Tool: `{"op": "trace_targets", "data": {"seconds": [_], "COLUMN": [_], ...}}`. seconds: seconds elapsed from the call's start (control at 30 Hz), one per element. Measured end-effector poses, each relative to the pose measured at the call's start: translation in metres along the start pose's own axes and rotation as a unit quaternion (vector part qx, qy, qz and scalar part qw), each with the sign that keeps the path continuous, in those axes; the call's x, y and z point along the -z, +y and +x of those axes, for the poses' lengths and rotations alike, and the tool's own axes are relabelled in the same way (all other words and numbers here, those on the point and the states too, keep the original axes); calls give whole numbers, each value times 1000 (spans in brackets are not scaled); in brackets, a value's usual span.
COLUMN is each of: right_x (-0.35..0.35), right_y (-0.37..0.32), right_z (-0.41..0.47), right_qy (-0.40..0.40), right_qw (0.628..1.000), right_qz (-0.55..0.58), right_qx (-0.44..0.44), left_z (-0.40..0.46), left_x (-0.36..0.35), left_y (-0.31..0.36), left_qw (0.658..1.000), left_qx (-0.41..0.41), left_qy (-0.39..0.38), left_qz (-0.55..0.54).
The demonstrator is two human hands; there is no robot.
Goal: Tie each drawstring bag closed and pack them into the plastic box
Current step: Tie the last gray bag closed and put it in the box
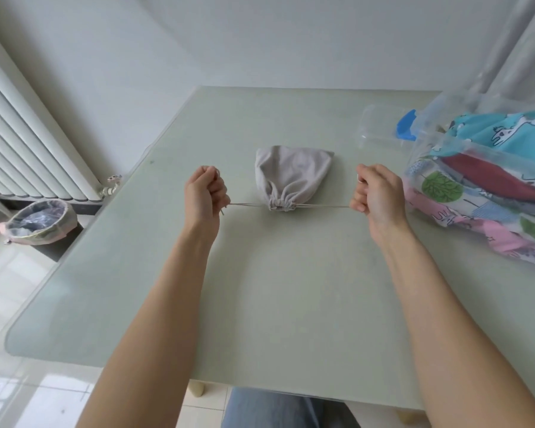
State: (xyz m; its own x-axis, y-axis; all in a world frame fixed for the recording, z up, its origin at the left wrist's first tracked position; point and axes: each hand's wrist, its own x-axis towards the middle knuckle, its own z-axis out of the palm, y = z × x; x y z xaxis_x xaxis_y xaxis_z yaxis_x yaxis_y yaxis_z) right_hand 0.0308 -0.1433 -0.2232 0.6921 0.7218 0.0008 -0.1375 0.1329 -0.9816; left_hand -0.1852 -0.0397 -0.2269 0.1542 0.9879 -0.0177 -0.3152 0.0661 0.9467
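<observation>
A grey drawstring bag (pixel 292 173) lies in the middle of the glass table (pixel 275 288), its gathered mouth facing me. Its pale drawstring (pixel 322 206) runs taut out of both sides of the mouth. My left hand (pixel 206 196) grips the left cord end in a fist, left of the bag. My right hand (pixel 377 196) grips the right cord end, right of the bag. At the right edge stands the clear plastic box (pixel 445 168), holding several colourful patterned bags (pixel 491 183).
The box's clear lid with a blue clip (pixel 406 128) lies behind the box. A white radiator (pixel 28 143) and a lined waste bin (pixel 39 222) stand on the floor to the left. The table's near edge is by my legs.
</observation>
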Motion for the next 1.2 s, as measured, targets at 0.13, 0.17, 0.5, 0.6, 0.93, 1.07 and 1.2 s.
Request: {"op": "trace_targets", "data": {"seconds": [0.13,0.17,0.5,0.6,0.93,1.07,1.2], "right_x": [5,6,-39,-55,-45,-39,-32], "right_y": [-5,-8,-12,-7,-9,-15,-17], "right_z": [-4,-7,-43,-49,-43,-47,-49], "right_qy": [-45,-65,-238,-228,-213,-233,-261], "right_qw": [997,995,942,932,973,969,960], "right_qz": [-67,-72,-224,-235,-86,-84,-98], "right_qx": [-20,-22,82,156,31,17,30], "left_z": [-11,-13,-24,-32,-21,-34,-43], "left_x": [-1,-4,-18,-22,-9,-19,-29], "left_y": [-5,-5,4,8,20,18,8], "left_qw": [992,983,770,837,983,961,931], "left_qx": [-55,-84,-465,-408,-108,-183,-193], "left_qy": [-39,-62,-87,-127,51,-122,-243], "left_qz": [106,150,428,344,140,168,194]}}
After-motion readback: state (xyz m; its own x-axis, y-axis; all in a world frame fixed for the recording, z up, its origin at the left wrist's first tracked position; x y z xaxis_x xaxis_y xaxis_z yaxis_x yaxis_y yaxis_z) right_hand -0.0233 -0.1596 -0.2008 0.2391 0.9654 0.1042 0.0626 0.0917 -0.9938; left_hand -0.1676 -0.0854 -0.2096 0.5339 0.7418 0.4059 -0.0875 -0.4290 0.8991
